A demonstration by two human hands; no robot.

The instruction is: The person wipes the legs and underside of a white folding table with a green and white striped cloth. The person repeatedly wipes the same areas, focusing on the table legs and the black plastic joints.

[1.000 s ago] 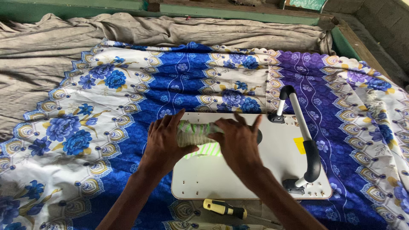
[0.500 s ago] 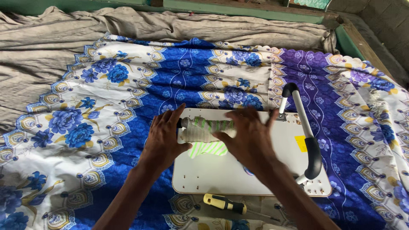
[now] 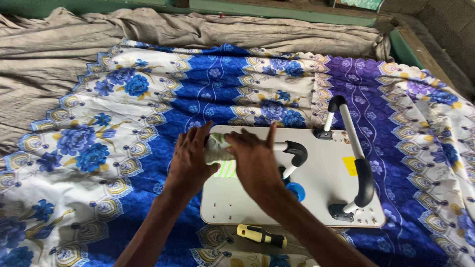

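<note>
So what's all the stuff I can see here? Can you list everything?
white board: one, white, flat on the bedspread, centre.
attached leg: one, white tube with black grips, fixed at the board's right side.
loose leg: one, white tube with a black bend, lying on the board under the hands.
striped cloth: one, pale with green stripes, wrapped round the loose leg's left end.
blue disc: one, blue, on the board.
yellow sticker: one, on the board by the attached leg.
screwdriver: one, yellow and black handle, below the board.
bedspread: one, blue, white and purple floral.
grey sheet: one, crumpled, behind and left.
left hand: on the cloth.
right hand: on the cloth and the loose leg.
</note>
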